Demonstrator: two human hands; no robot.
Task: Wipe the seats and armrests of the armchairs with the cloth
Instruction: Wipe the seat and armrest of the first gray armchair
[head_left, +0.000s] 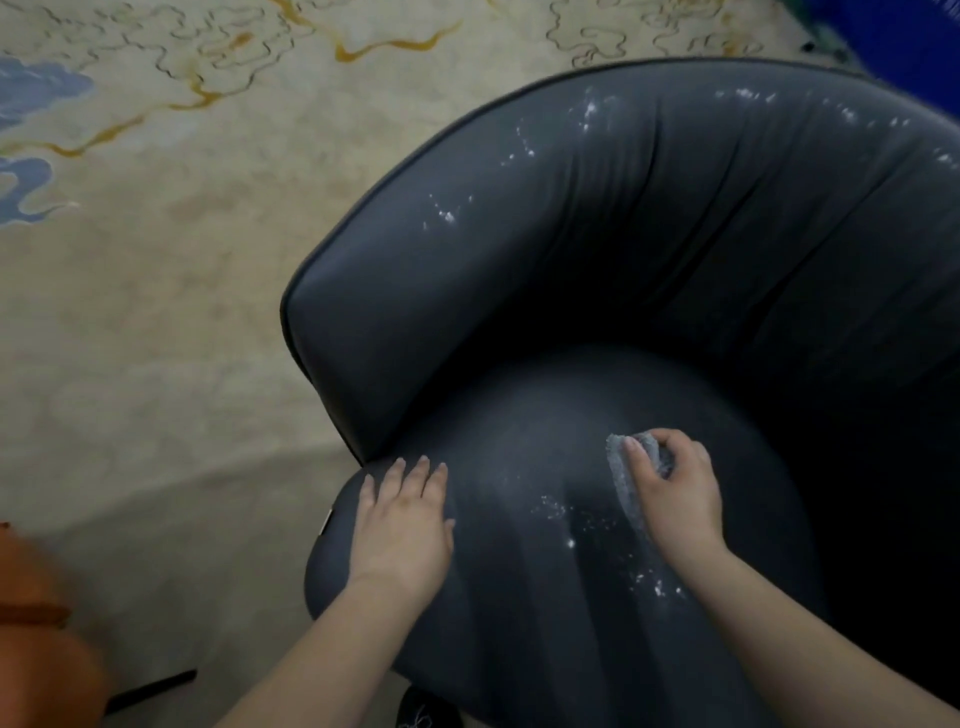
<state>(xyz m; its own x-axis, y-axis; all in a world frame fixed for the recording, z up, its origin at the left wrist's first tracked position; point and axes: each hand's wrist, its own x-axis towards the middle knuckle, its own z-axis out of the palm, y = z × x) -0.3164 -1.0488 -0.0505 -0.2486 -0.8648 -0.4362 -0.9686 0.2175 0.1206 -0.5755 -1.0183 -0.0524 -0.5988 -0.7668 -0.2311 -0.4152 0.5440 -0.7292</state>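
A dark grey armchair (597, 291) fills the right part of the view and stands on a beige carpet (145, 312) with gold and blue patterns. The left hand (402, 525) lies flat on the front left edge of the seat (519, 597), fingers spread. The right hand (672, 493) has its grip closed around a bunched grey cloth (626, 480) and presses it on the seat. White specks, perhaps powder or dust, lie on the seat between the hands and on the backrest (675, 208).

Your left hand (402, 525) lies flat, palm down, fingers straight and slightly spread. Your right hand (675, 491) curled, fingers bent in closed grip. Both forearms bare, reaching forward.
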